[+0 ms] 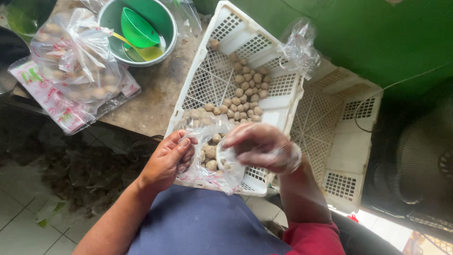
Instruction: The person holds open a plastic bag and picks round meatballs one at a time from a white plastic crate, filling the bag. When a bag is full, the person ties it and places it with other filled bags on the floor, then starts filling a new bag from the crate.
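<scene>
Clear bag (pixel 207 156), seemingly half-filled meatballs (pixel 210 152).

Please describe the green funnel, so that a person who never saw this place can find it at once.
Look at the worn table top to the left of the white plastic crate. Near its far edge stands a round metal bowl, and the green funnel lies inside it. It is the only bright green cone-shaped thing there; a yellow-handled scoop lies beside it.

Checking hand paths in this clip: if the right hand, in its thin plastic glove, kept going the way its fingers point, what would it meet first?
The right hand points leftward into the open clear plastic bag, so it would probably meet the meatballs in it first, then the left hand holding the bag. Depth is unclear.
</scene>
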`<action>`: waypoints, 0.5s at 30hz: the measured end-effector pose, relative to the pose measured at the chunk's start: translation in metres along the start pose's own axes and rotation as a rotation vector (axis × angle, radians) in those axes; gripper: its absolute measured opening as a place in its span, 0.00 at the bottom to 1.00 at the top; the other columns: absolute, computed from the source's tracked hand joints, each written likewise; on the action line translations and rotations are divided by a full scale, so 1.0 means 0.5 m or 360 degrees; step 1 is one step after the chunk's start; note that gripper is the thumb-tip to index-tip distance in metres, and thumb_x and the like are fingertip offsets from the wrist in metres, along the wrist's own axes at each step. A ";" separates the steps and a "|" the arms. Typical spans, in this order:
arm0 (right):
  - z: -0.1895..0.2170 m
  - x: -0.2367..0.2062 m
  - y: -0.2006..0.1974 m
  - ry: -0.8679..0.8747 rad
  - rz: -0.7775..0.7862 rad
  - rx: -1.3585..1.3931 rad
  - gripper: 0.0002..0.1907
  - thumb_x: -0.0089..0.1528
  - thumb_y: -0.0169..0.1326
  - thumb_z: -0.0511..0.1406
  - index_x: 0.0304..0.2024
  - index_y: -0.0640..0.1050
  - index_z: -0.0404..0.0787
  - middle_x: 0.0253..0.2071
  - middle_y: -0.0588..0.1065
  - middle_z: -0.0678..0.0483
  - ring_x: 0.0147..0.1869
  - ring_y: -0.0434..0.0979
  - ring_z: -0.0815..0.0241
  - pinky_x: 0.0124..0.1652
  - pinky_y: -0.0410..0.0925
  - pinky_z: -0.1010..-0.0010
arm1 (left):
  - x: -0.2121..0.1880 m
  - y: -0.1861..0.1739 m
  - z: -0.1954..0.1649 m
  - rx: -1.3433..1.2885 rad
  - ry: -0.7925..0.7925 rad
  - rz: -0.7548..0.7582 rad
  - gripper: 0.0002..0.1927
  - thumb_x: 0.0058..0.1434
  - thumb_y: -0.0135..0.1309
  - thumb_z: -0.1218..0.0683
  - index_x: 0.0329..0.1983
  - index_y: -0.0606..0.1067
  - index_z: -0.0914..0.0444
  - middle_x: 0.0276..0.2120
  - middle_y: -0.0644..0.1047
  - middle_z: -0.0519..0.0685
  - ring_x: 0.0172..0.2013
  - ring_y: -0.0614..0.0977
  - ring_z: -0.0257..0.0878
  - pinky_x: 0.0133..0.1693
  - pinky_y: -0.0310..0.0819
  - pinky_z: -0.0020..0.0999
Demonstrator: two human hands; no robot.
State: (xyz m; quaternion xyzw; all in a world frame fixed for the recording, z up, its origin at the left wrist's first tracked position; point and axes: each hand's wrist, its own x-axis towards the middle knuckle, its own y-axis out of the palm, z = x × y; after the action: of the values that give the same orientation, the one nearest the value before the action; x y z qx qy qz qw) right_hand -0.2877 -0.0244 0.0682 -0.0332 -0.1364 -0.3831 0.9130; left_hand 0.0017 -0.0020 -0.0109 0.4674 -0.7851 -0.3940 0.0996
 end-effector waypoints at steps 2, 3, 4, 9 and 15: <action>-0.017 0.035 0.074 0.0106 0.0181 -0.0605 0.15 0.62 0.60 0.27 0.52 0.76 0.35 0.48 0.77 0.47 0.42 0.80 0.58 0.41 0.74 0.68 | -0.001 0.000 0.004 -0.0005 -0.0031 -0.0110 0.10 0.73 0.44 0.54 0.47 0.72 0.64 0.22 0.62 0.42 0.23 0.61 0.31 0.24 0.57 0.25; -0.034 0.050 0.108 0.0141 0.0231 -0.0854 0.16 0.61 0.60 0.27 0.53 0.76 0.36 0.49 0.77 0.47 0.49 0.81 0.52 0.47 0.75 0.64 | -0.002 -0.001 0.006 -0.0006 -0.0045 -0.0165 0.09 0.73 0.44 0.54 0.46 0.72 0.64 0.22 0.63 0.43 0.22 0.61 0.32 0.24 0.57 0.25; -0.048 0.057 0.125 0.0312 0.0229 -0.1011 0.14 0.62 0.60 0.27 0.50 0.77 0.37 0.47 0.77 0.47 0.49 0.80 0.50 0.48 0.74 0.62 | -0.003 -0.003 0.008 -0.0053 -0.0017 -0.0114 0.09 0.74 0.44 0.54 0.47 0.71 0.64 0.23 0.63 0.42 0.23 0.61 0.31 0.24 0.57 0.25; -0.110 0.037 0.133 0.0566 0.0067 -0.1428 0.19 0.59 0.61 0.27 0.52 0.76 0.38 0.52 0.77 0.46 0.56 0.79 0.43 0.54 0.73 0.59 | -0.010 -0.019 0.013 -0.0255 0.0063 0.0022 0.09 0.75 0.45 0.54 0.47 0.72 0.65 0.26 0.63 0.42 0.25 0.62 0.30 0.27 0.58 0.26; -0.136 0.002 0.130 0.0989 -0.0415 -0.0920 0.35 0.54 0.59 0.33 0.65 0.70 0.47 0.67 0.66 0.46 0.55 0.79 0.48 0.53 0.74 0.66 | -0.006 -0.012 0.025 -0.0237 0.0185 -0.0136 0.08 0.74 0.45 0.56 0.50 0.72 0.64 0.40 0.74 0.46 0.38 0.72 0.33 0.43 0.69 0.28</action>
State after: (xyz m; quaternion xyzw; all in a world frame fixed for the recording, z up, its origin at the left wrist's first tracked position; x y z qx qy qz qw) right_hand -0.2256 0.0097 0.0058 -0.1530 0.2542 -0.5093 0.8078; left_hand 0.0006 0.0052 -0.0227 0.5137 -0.7259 -0.4275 0.1625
